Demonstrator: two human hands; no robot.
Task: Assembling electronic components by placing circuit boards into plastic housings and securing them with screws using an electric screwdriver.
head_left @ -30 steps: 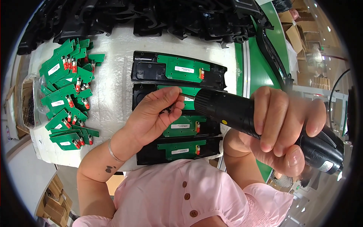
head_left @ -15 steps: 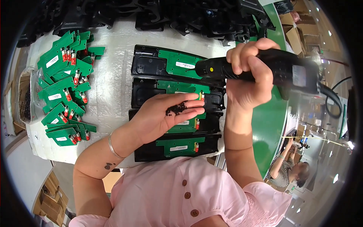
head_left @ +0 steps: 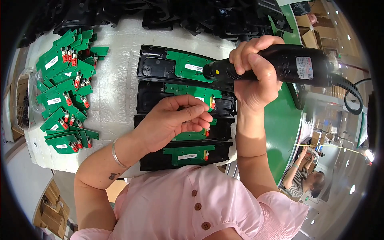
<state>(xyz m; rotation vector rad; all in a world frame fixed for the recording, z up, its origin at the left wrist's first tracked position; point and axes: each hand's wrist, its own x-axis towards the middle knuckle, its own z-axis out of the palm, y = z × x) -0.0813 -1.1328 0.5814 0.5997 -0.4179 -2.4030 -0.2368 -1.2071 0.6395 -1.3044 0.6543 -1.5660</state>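
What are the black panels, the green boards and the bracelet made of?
Black panels: probably hard plastic, since they look moulded, dark and slightly shiny.
Green boards: likely stiff circuit-board material; they're thin, flat and smooth-looking.
Bracelet: seems to be metal, silvery and gleaming, though which metal I can't tell.

Pink top [head_left: 160, 204] had short sleeves [head_left: 282, 206], three brown buttons [head_left: 198, 206]. Thin silver bangle [head_left: 115, 153] circled left wrist [head_left: 134, 145]. Small dark tattoo [head_left: 113, 176] marked left forearm [head_left: 93, 171].
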